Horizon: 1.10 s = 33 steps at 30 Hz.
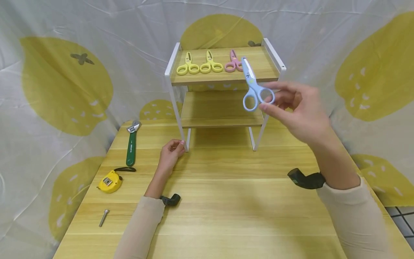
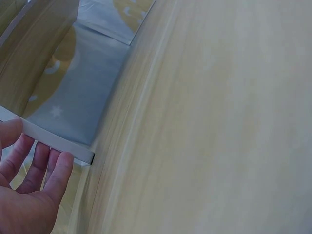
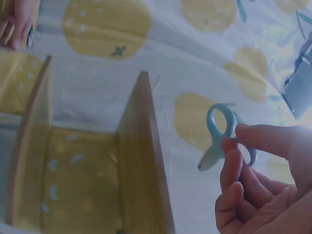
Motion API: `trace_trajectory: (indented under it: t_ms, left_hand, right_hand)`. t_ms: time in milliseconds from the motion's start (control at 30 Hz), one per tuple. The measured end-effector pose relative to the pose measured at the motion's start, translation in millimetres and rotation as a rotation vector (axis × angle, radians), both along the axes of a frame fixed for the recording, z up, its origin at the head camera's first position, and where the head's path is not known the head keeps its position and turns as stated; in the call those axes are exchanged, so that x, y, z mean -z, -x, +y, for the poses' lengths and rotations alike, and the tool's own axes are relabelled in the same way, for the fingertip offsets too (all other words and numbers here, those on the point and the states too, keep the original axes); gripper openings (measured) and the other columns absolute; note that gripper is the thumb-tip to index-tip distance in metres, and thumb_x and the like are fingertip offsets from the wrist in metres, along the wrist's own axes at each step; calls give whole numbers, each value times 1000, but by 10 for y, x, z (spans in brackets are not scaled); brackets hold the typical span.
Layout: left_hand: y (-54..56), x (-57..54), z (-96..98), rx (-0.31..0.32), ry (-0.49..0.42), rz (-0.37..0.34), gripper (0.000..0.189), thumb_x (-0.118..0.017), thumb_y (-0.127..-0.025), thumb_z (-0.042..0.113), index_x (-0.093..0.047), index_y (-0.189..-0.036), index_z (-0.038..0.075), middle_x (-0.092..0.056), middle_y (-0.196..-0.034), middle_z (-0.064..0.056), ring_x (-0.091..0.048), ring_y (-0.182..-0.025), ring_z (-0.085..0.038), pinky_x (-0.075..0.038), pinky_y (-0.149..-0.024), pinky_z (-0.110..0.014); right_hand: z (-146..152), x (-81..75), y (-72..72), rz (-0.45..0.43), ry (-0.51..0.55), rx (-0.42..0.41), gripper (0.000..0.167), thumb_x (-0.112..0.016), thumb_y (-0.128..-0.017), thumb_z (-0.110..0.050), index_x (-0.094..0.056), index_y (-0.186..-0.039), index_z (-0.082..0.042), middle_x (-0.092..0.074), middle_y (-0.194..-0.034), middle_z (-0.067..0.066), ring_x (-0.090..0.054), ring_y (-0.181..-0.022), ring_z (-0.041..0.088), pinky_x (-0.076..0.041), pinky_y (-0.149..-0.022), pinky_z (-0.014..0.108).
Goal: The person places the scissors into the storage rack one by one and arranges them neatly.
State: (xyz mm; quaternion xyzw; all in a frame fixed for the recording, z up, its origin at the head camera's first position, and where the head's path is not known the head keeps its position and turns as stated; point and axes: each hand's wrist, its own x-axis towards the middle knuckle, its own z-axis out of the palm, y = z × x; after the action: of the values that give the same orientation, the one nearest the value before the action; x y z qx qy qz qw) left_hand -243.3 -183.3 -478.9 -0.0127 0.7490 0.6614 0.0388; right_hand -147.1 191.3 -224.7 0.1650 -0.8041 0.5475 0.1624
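Note:
My right hand [image 1: 302,108] pinches light blue scissors [image 1: 253,84] by one handle loop, between thumb and fingers. They are raised in front of the right side of a two-tier shelf [image 1: 223,122], blades up in the head view. In the right wrist view the scissors [image 3: 219,134] hang apart from the shelf boards. On the top board lie two yellow scissors [image 1: 211,66] and one pink pair [image 1: 231,66], partly hidden by the blue one. Low on the left, my left hand [image 1: 171,153] holds the white front leg [image 2: 58,141] of the shelf between thumb and fingers.
Along the table's left side lie an adjustable wrench [image 1: 130,147] with a green handle, a yellow tape measure [image 1: 110,182] and a metal bolt [image 1: 104,218]. A lemon-printed curtain [image 1: 145,54] hangs behind and beside the wooden table [image 1: 226,216].

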Motion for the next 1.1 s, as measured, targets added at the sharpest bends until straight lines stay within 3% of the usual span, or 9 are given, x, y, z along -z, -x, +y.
trace_trajectory:
  t_ms: [233,433,633,933,1100]
  left_hand:
    - [4,18,-26,12,6,4,57,-64,-101,45,-59,-129,-4,-57,-135,-23,-61,-128,-36,-57,-106,-30]
    - [3,13,-21,21,-1,10,57,-65,-101,45,-58,-128,-5,-57,-135,-23,-60,-129,-36,-57,-106,-31]
    - [6,13,-14,14,-9,12,54,-65,-101,43,-59,-126,-4,-57,-134,-23,-61,-127,-35,-58,-105,-31]
    - [-21,-29,16,22,-29,0,54,-64,-102,39,-58,-129,-7,-56,-136,-26,-59,-130,-38,-56,-108,-33]
    - [-26,-32,11,26,-24,3,55,-64,-102,39,-57,-130,-8,-55,-138,-28,-58,-131,-40,-55,-110,-37]
  right_hand:
    - [217,-298,369,-90,31,132,44,-82,-89,-14,-68,-131,-9,-76,-84,-10,-61,-74,13,-45,-62,19]
    - [305,-389,694,-185,-20,192,47,-81,-91,-24,-68,-134,-14,-75,-87,-11,-56,-84,10,-40,-69,23]
    - [325,-450,950,-230,-82,199,48,-79,-92,-29,-67,-136,-14,-66,-87,-8,-46,-79,12,-35,-59,23]
    - [337,-418,1183,-269,-151,178,47,-76,-94,-27,-64,-135,-7,-64,-87,-9,-46,-76,11,-35,-52,20]
    - [320,-405,1226,-253,-262,185,53,-75,-95,-33,-61,-142,-11,-64,-93,-9,-48,-84,12,-40,-58,22]
